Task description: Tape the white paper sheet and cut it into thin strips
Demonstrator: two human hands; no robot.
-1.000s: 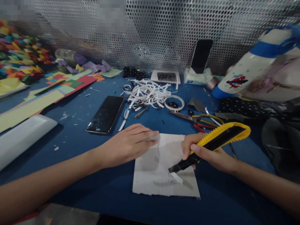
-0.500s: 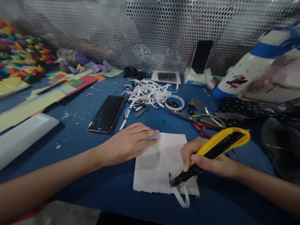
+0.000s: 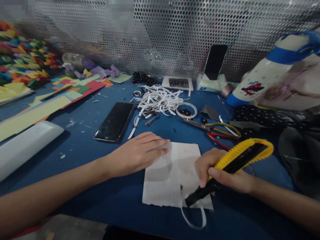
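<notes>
A white piece of cardboard (image 3: 161, 188) lies flat on the blue table close to me. My left hand (image 3: 142, 151) rests open, its stretched fingers on the board's upper left part. In my right hand (image 3: 220, 170) is a yellow and black utility knife (image 3: 241, 155), slanting down to the left. Its black front end is over the lower right part of the board; the blade tip is too dark to make out. A thin white strip (image 3: 200, 226) loops from under the knife's end past the board's near edge.
Beyond the board lie a tangle of white strips (image 3: 160, 100), a tape roll (image 3: 187, 110) and scissors (image 3: 212, 126). A phone (image 3: 115, 121) lies left of them. Coloured papers (image 3: 32, 113) and a white case (image 3: 30, 146) are at left. A bottle (image 3: 265, 71) stands at right.
The knife in my right hand has shifted slightly toward me and to the right. The white strip now makes a wider loop below the board. My left hand has stayed in place.
</notes>
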